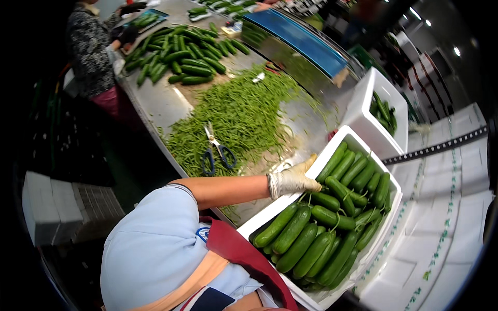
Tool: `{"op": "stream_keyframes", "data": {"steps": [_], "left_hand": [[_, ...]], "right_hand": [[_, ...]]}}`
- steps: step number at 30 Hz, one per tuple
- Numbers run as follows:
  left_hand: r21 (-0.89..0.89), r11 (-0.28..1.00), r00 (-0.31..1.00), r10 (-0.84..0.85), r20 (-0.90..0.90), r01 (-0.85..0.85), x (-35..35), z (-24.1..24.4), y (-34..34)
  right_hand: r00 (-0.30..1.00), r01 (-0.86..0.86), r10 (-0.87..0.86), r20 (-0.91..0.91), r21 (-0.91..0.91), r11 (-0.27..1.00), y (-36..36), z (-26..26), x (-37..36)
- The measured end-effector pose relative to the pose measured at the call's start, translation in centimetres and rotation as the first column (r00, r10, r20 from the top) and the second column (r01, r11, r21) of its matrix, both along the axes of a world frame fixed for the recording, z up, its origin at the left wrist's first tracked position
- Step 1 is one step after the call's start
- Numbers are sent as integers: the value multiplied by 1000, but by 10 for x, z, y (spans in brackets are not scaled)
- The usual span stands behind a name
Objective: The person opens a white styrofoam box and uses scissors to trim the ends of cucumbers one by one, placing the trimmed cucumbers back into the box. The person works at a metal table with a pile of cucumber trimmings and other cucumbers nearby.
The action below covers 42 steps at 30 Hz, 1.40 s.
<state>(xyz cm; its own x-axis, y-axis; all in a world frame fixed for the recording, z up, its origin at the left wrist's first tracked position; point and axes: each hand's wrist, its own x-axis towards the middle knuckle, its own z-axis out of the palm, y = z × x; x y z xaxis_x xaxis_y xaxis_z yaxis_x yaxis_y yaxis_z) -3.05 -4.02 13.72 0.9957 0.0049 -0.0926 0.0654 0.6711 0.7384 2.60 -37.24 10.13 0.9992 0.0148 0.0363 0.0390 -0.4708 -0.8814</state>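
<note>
My left hand (294, 179), in a pale glove, grips the near long rim of a white foam box (268, 206), thumb and fingers over its edge. The box is filled with green cucumbers (297, 245), some with thin stems, and lies tilted beside the metal table. My right hand is out of view; only part of that arm shows at the bottom edge. Left of my gloved hand, scissors with dark blue handles (210, 145) lie on a spread heap of green beans or peppers (237, 112), too small to tell which.
A pile of cucumbers (183, 50) covers the table's far left, where a person (91, 50) stands. A blue-topped metal stand (299, 39) is at the back. Another foam box (373, 112) with cucumbers stands behind mine. White boxes (439, 217) are stacked at the right.
</note>
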Motion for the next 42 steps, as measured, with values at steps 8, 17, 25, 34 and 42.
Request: {"op": "stream_keyframes", "data": {"steps": [8,17,25,34,42], "left_hand": [[-144,984,965,-66,252,105,34,-45,-51],[-238,939,954,-194,230,248,55,-57,-47],[240,969,917,-45,395,-56,70,-43,-13],[696,705,873,-248,421,-135,48,-49,-19],[628,777,908,-290,303,39,42,-58,7]], "right_hand": [[962,272,-274,3,-105,956,-64,-9,-34],[940,329,-339,-38,-169,929,-62,-35,-21],[958,253,-277,-72,-238,938,-46,-53,6],[963,228,-258,-84,-266,937,-39,-55,24],[956,252,-286,-69,-312,916,-40,-44,27]]}}
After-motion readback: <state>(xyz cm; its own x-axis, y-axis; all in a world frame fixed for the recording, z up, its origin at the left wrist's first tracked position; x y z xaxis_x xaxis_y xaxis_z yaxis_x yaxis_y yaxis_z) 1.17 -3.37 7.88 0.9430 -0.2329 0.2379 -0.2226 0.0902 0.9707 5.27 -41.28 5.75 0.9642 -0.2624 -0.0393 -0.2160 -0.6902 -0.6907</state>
